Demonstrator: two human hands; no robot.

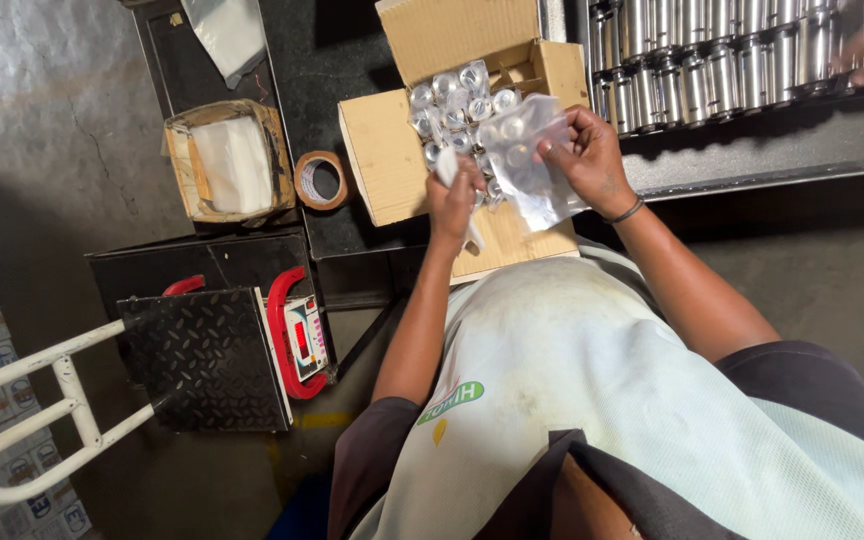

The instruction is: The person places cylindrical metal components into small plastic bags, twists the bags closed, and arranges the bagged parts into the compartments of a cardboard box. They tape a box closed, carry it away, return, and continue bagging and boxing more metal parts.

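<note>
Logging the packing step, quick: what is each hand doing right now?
Left hand: closed on the edge of the clear plastic bag, over the open cardboard box.
Right hand: closed, gripping the same bag's other side.

one head camera looks steeply down, close over the person's chest, toward the cardboard box (pixel 472 150) ahead.

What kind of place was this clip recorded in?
Probably a small factory's packing area: rows of metal cylinders on a bench, a carton of bagged metal parts, and a platform scale on the floor. Both hands hold a clear bag.
</note>
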